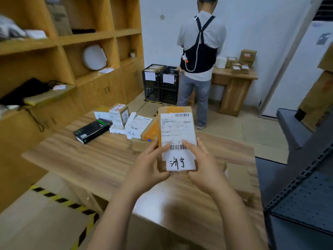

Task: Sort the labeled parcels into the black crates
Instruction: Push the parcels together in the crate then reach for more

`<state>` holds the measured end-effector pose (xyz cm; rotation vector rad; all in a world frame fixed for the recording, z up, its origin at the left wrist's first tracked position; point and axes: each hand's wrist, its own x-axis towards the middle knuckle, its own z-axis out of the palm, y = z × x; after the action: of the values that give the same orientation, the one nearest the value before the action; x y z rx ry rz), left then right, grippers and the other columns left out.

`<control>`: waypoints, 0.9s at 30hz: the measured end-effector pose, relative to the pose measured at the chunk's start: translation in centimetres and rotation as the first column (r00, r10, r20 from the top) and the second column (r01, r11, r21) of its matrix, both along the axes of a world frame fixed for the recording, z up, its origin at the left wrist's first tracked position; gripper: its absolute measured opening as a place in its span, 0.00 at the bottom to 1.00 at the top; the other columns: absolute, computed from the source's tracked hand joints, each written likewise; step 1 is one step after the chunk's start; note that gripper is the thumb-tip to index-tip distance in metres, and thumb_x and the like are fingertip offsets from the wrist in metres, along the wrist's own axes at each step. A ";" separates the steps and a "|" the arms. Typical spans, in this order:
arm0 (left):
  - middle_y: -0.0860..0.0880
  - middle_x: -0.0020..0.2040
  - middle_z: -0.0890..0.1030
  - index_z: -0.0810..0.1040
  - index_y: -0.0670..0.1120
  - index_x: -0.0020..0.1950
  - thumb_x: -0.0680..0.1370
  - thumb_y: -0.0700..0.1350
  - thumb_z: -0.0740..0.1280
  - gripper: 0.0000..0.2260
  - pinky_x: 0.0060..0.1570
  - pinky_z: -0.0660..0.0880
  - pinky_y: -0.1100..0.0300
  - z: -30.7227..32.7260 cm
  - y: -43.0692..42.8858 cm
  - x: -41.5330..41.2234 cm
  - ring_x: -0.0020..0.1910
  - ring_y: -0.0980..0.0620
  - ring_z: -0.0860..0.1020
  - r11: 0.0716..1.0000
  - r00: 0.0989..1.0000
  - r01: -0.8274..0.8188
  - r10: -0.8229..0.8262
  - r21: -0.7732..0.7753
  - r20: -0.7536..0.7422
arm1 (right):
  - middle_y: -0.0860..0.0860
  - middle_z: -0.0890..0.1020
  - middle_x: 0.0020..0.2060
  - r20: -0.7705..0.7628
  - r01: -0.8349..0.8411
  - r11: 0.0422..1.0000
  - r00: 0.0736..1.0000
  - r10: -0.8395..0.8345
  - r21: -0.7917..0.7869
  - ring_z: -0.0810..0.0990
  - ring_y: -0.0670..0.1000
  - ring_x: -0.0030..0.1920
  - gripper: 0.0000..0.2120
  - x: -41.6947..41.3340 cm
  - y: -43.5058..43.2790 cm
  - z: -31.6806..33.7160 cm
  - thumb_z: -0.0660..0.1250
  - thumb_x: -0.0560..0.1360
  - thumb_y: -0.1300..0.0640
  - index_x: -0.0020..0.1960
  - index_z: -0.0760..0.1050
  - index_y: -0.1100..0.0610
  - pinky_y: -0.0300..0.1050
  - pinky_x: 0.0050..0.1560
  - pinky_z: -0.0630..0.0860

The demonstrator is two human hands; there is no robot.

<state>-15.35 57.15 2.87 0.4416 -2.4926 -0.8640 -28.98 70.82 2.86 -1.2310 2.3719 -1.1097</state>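
Two big things frame our view: the wooden shelving (59, 40) along the left wall and the wood-grain tabletop (90, 159) below us. To our right stands a grey metal rack (306, 195) with perforated shelves. At the far wall another person (200, 51) stands with their back to us, facing a small wooden desk (234, 87) that carries a few cartons.

Just left of that person, four black crates (161, 87) sit on the floor, stacked two by two. Each upper crate has a white sheet on its front, and the upper left one holds a cardboard box.

On the far part of the tabletop lies a cluster of labeled parcels (122, 118), with a black box (91, 130) just beside them on the left.

We hold one cardboard parcel (175, 123) up above the tabletop, its shipping label facing us. Our left hand (147, 165) grips its near left edge and our right hand (203, 163) its near right edge, both thumbs lying on the label. A white slip (180, 163) with handwritten characters sits at the parcel's near end, between our hands.
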 end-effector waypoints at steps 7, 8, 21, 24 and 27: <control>0.67 0.70 0.53 0.65 0.60 0.73 0.70 0.47 0.77 0.35 0.53 0.49 0.87 -1.0 -5.3 9.5 0.65 0.78 0.48 0.974 0.976 -0.214 0.211 0.080 0.048 | 0.38 0.57 0.74 -0.006 -0.236 0.971 0.972 0.235 -0.031 0.67 0.46 0.71 0.41 6.9 -8.7 -1.0 0.66 0.67 0.72 0.75 0.63 0.45 0.48 0.61 0.76; 0.66 0.70 0.53 0.65 0.60 0.73 0.70 0.47 0.77 0.35 0.55 0.49 0.86 -1.1 -6.4 11.1 0.67 0.75 0.48 0.965 0.968 -0.250 0.247 0.078 0.052 | 0.39 0.57 0.74 -0.013 -0.264 0.964 0.964 0.264 -0.021 0.66 0.45 0.71 0.41 8.1 -10.2 -0.9 0.67 0.68 0.72 0.75 0.63 0.45 0.46 0.61 0.76; 0.58 0.77 0.52 0.63 0.58 0.75 0.73 0.46 0.74 0.34 0.51 0.44 0.88 -0.6 -19.0 37.1 0.75 0.64 0.48 0.708 0.713 -0.701 0.700 0.090 0.051 | 0.38 0.62 0.70 -0.003 -0.679 0.733 0.734 0.680 -0.050 0.66 0.37 0.61 0.37 32.3 -31.2 -0.5 0.68 0.74 0.66 0.75 0.60 0.43 0.29 0.52 0.70; 0.55 0.78 0.55 0.64 0.58 0.75 0.72 0.45 0.75 0.35 0.53 0.45 0.88 -1.1 -20.3 43.3 0.73 0.69 0.45 0.623 0.625 -0.779 0.780 0.069 0.028 | 0.41 0.59 0.74 -0.056 -0.769 0.639 0.639 0.768 -0.021 0.67 0.42 0.66 0.38 38.2 -34.8 -0.8 0.68 0.74 0.66 0.76 0.58 0.40 0.28 0.51 0.71; 0.53 0.78 0.56 0.63 0.59 0.74 0.71 0.46 0.75 0.36 0.55 0.47 0.86 -1.8 -20.5 49.0 0.74 0.68 0.44 0.498 0.500 -0.866 0.866 0.052 0.029 | 0.43 0.52 0.78 -0.078 -0.851 0.525 0.523 0.849 0.007 0.59 0.46 0.75 0.40 44.3 -37.8 -1.3 0.68 0.73 0.67 0.76 0.58 0.40 0.40 0.64 0.69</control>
<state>33.64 36.62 1.06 1.5496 -1.7973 -0.4740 15.33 33.04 1.55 -2.1154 1.3626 -0.7316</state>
